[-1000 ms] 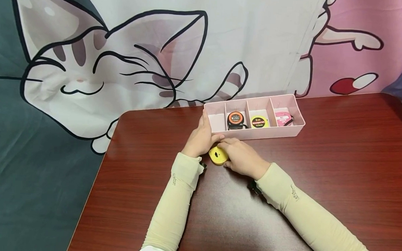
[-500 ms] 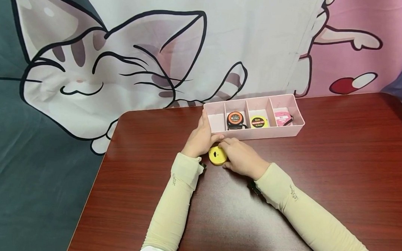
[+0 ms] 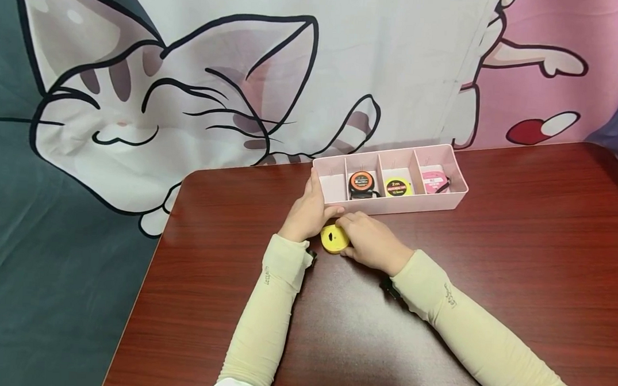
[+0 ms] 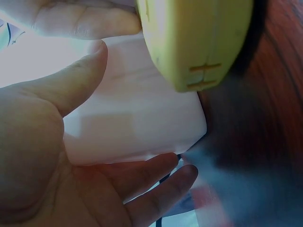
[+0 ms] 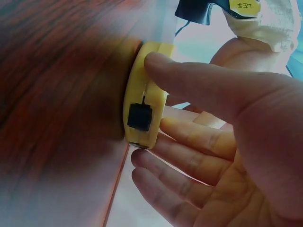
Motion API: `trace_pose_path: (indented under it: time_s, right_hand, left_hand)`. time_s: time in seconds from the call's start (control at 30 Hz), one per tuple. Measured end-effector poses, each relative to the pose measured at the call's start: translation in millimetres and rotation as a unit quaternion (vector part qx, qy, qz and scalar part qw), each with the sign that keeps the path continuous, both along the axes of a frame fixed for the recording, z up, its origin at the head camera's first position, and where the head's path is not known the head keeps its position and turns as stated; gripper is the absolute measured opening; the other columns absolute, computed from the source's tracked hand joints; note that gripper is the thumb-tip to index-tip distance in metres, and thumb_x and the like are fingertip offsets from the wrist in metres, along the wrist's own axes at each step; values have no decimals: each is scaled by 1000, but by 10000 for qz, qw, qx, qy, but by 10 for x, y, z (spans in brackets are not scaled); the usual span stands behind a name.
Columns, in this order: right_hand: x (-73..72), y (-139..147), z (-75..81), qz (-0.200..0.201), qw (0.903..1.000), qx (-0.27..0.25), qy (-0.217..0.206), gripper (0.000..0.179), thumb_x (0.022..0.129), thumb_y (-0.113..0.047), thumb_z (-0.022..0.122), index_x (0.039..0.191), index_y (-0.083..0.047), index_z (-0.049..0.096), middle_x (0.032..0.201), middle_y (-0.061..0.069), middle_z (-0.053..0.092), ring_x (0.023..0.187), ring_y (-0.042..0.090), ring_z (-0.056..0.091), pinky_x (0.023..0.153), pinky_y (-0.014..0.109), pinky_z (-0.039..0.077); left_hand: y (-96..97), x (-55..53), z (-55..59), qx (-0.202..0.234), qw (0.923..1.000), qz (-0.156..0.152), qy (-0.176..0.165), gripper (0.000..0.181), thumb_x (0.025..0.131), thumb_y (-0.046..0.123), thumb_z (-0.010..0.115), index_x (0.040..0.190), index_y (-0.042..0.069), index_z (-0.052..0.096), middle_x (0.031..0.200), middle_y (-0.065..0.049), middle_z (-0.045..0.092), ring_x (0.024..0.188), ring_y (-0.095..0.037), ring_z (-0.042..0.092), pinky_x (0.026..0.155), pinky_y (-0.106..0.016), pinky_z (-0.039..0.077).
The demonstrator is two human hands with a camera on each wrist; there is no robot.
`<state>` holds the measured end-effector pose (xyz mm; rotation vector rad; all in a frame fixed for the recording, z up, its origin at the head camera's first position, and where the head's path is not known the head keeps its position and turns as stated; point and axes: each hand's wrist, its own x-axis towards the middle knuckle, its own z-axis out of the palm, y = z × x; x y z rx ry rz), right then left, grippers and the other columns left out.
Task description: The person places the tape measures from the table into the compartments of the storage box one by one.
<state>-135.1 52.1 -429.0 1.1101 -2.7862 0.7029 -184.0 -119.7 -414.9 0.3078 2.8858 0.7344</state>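
Observation:
A long pink divided box [image 3: 417, 206] stands at the back of the table. My left hand [image 3: 306, 213] grips its left end, thumb along the front wall and fingers along the short side. In front of the box my right hand [image 3: 371, 240] pinches a yellow tape measure [image 3: 334, 239] between thumb and fingers, low at the tabletop. A black square part shows on the tape measure's edge in the right wrist view. Inside the box lie a black-and-orange tape measure [image 3: 361, 185], a yellow-and-black one [image 3: 398, 187] and a pink one [image 3: 436, 182], each in its own compartment; the leftmost compartment looks bare.
The dark red wooden table [image 3: 221, 304] extends around both arms, with its rounded left corner in view. A cartoon-print curtain [image 3: 408, 59] hangs right behind the back edge. Small dark wrist devices [image 3: 391, 289] sit under the sleeves.
The yellow tape measure has turned very slightly and shifted a little left in the right hand. The left hand and the box have stayed in place.

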Motion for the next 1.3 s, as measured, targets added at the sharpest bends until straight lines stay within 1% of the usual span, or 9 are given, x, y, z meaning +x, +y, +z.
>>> trace_pose_path:
  time_s: [0.17,0.43,0.7,0.97,1.3]
  right_hand:
    - [-7,6,5,21,10000,52,44,46,71,-16,89,105,3,65,103,13,66,99,31,60,89,45,49]
    - [-13,10,14,61,9998,172,119,50,72,-17,89,110,5,65,110,16,65,104,33,59,93,45,49]
    - [-8,14,18,149,9998,148,12,49,72,-16,88,110,4,65,112,17,63,102,34,58,92,46,48]
    - [-6,23,32,215,9994,244,-70,48,77,-19,86,113,4,65,116,19,61,105,34,58,93,47,48]
    - [-2,35,61,262,9993,234,-128,48,76,-18,87,113,4,65,112,17,61,103,33,58,93,47,48]
  left_hand:
    - [1,-1,-1,5,10000,36,-53,111,94,43,69,158,-4,-8,164,-21,15,105,-43,64,95,-49,49]
    - [7,-9,10,-25,10000,41,-77,111,94,43,69,158,-4,-8,164,-21,15,105,-43,64,95,-49,49]
    - [7,-7,13,-3,9999,41,-97,111,94,43,69,158,-4,-9,164,-21,14,105,-43,65,95,-48,49]
    - [2,-5,6,15,9999,53,-98,110,94,43,69,158,-5,-8,165,-21,13,105,-43,64,95,-48,49]
    - [7,2,24,-22,9999,74,-91,111,94,43,69,158,-4,-9,164,-23,14,108,-44,63,97,-49,48]
